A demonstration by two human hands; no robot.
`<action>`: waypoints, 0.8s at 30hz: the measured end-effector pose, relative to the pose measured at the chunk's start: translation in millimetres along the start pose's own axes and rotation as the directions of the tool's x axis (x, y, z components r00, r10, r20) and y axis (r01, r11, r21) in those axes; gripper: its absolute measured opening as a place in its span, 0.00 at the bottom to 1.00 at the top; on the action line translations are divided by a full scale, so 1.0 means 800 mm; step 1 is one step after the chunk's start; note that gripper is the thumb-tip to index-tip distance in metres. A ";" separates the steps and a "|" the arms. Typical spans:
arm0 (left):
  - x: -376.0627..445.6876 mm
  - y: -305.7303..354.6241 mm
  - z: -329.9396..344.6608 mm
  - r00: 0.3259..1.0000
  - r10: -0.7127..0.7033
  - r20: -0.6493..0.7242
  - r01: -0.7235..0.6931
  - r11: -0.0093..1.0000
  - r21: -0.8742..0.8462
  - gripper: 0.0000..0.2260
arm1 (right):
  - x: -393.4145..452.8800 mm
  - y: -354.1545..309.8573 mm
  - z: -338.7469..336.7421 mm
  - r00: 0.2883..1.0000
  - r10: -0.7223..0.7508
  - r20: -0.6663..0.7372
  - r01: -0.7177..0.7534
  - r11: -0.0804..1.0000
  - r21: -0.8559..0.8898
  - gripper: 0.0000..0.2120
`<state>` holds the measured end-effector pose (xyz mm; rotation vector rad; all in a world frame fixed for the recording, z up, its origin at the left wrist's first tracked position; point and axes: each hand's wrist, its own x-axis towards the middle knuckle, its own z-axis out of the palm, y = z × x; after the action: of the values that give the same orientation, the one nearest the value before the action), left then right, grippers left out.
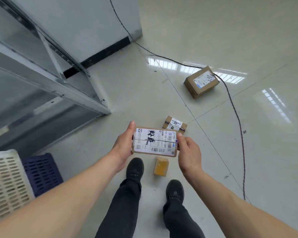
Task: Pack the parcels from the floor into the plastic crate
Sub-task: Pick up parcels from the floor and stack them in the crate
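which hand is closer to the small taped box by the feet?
Right. The right hand is just above-right of the small taped box; the left hand is farther left, across the held parcel.

The scene is bright and evenly lit by daylight. The glossy floor [179, 40] throws back sharp white window reflections [163, 63] in barred patches along its upper and right parts, with more glare further right. Shadows are soft and short: a faint one lies under the large cardboard box [200, 81], and darker ones sit beneath the shoes [135, 169]. The wide-angle lens bends straight lines, so the metal shelf frame [55, 79] and the floor tile joints curve toward the edges. The forearms at the bottom corners look stretched and slightly soft, and the white crate [5, 182] at the left edge is blurred, while the parcel label [154, 141] at centre is fairly crisp
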<state>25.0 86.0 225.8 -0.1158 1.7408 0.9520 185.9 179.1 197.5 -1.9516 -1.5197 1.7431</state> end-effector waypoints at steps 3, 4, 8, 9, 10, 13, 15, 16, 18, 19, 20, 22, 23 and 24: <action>-0.090 0.029 -0.021 0.996 0.075 -0.056 -0.078 0.995 -0.057 0.25 | -0.064 -0.056 -0.017 0.995 -0.090 0.045 0.091 0.996 -0.022 0.19; -0.117 0.035 -0.028 0.994 0.087 -0.071 -0.093 0.992 -0.080 0.25 | -0.084 -0.072 -0.021 0.991 -0.117 0.064 0.119 0.992 -0.040 0.19; -0.216 0.043 -0.065 0.975 0.148 -0.168 -0.176 0.970 -0.167 0.24 | -0.161 -0.118 -0.024 0.965 -0.211 0.158 0.231 0.966 -0.118 0.19; -0.237 0.042 -0.075 0.969 0.156 -0.191 -0.192 0.963 -0.188 0.23 | -0.177 -0.125 -0.021 0.958 -0.226 0.176 0.251 0.958 -0.136 0.19; -0.257 0.039 -0.087 0.965 0.158 -0.209 -0.202 0.957 -0.207 0.23 | -0.192 -0.132 -0.017 0.949 -0.243 0.199 0.274 0.950 -0.148 0.19; -0.311 0.029 -0.124 0.957 0.155 -0.247 -0.219 0.941 -0.258 0.23 | -0.238 -0.148 0.001 0.916 -0.290 0.276 0.343 0.924 -0.168 0.20; -0.339 0.017 -0.150 0.953 0.151 -0.264 -0.225 0.934 -0.278 0.23 | -0.269 -0.154 0.016 0.892 -0.322 0.316 0.389 0.904 -0.179 0.20; -0.352 0.010 -0.163 0.950 0.154 -0.271 -0.233 0.929 -0.287 0.23 | -0.283 -0.155 0.025 0.880 -0.336 0.336 0.408 0.896 -0.173 0.20; -0.376 -0.005 -0.190 0.945 0.151 -0.291 -0.243 0.919 -0.311 0.22 | -0.311 -0.155 0.046 0.859 -0.354 0.370 0.436 0.885 -0.166 0.19; -0.388 -0.013 -0.204 0.939 0.153 -0.307 -0.254 0.912 -0.321 0.22 | -0.326 -0.155 0.058 0.849 -0.362 0.385 0.451 0.876 -0.171 0.19; -0.400 -0.022 -0.219 0.934 0.154 -0.322 -0.263 0.907 -0.330 0.22 | -0.341 -0.154 0.070 0.839 -0.368 0.400 0.466 0.867 -0.178 0.18; -0.419 -0.042 -0.248 0.923 0.159 -0.349 -0.283 0.896 -0.343 0.22 | -0.371 -0.151 0.095 0.815 -0.391 0.428 0.504 0.842 -0.190 0.18; -0.429 -0.054 -0.265 0.919 0.157 -0.361 -0.291 0.889 -0.354 0.23 | -0.389 -0.149 0.108 0.802 -0.406 0.438 0.527 0.827 -0.198 0.18; -0.439 -0.066 -0.282 0.917 0.156 -0.368 -0.296 0.884 -0.363 0.23 | -0.407 -0.146 0.121 0.791 -0.418 0.447 0.545 0.814 -0.201 0.18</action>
<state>20.4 -223.1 511.0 -0.3684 1.8571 1.5459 94.5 -43.7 463.5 -1.1561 -2.3182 1.7762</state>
